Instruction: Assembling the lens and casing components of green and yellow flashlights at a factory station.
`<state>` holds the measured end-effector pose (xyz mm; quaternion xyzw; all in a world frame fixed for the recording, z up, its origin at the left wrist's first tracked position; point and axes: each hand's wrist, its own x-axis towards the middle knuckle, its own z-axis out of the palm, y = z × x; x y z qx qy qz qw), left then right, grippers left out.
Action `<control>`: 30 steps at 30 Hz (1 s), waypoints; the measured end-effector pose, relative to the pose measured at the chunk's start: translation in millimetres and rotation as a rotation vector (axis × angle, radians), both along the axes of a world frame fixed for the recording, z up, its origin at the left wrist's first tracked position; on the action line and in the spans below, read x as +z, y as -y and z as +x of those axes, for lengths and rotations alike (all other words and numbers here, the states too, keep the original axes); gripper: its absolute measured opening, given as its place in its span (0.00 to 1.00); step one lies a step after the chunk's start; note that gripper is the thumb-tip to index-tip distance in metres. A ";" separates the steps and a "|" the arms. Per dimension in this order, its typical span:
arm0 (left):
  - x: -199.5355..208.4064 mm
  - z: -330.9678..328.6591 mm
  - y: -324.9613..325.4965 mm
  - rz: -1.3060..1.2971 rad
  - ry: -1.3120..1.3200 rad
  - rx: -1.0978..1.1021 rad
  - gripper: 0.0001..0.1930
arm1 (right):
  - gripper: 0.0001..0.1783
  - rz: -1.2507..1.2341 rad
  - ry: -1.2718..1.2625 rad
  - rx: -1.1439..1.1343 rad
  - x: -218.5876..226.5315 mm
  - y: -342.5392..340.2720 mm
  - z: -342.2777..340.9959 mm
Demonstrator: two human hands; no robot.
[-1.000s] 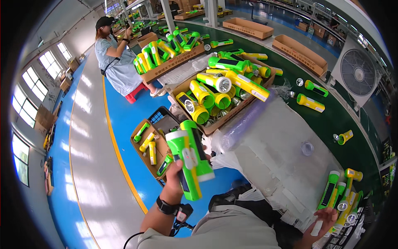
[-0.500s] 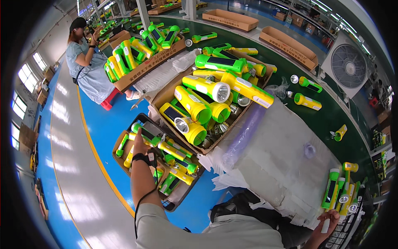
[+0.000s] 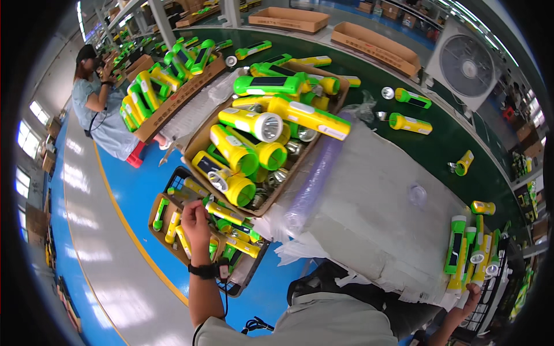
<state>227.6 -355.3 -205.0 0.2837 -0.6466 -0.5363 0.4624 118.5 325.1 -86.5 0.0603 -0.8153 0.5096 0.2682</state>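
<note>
My left hand (image 3: 196, 224), fingers curled in, is over a dark crate (image 3: 247, 279) of yellow and green flashlights. Whether anything is inside those fingers is hidden. At the lower right, my right hand (image 3: 470, 296) has its fingers bent at the near ends of a bunch of flashlights (image 3: 456, 247); what it grips is too small to make out. A cardboard box (image 3: 187, 151) piled with yellow and green flashlights (image 3: 314, 118) stands in the middle, some without heads and some with silvery reflectors. Inside the crate, a yellow flashlight (image 3: 225, 213) lies just right of my left hand.
A plastic-covered surface (image 3: 369, 202) carries a clear plastic roll (image 3: 314, 187). Loose flashlights (image 3: 411, 123) lie on the dark green bench beyond, near empty cardboard trays (image 3: 375, 49) and a white fan (image 3: 466, 68). Far left, a person (image 3: 95, 104) sits beside another full box (image 3: 182, 95).
My left hand has drawn back from the green flashlight it was at, its fingers now curled. My right hand, earlier with a white piece, has moved up against the bunched flashlights. The view has shifted.
</note>
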 end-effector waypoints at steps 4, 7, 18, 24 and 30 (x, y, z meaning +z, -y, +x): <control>104.7 -23.1 -120.3 -0.294 -0.094 -0.199 0.03 | 0.22 0.349 -0.034 -0.212 34.4 48.5 -21.9; 151.4 -36.4 -193.3 -0.247 -0.212 -0.659 0.16 | 0.27 0.451 -0.070 -0.175 39.8 65.4 -54.0; 140.5 -238.6 -482.8 0.235 0.766 -1.289 0.39 | 0.42 0.757 0.416 -0.281 5.8 38.6 -44.8; 117.8 -256.6 -514.9 0.209 0.642 -1.508 0.30 | 0.42 0.531 0.617 -0.170 28.7 35.3 -47.9; 133.4 -234.0 -526.9 0.723 0.591 -1.642 0.22 | 0.42 0.654 0.514 -0.031 13.8 30.9 -34.6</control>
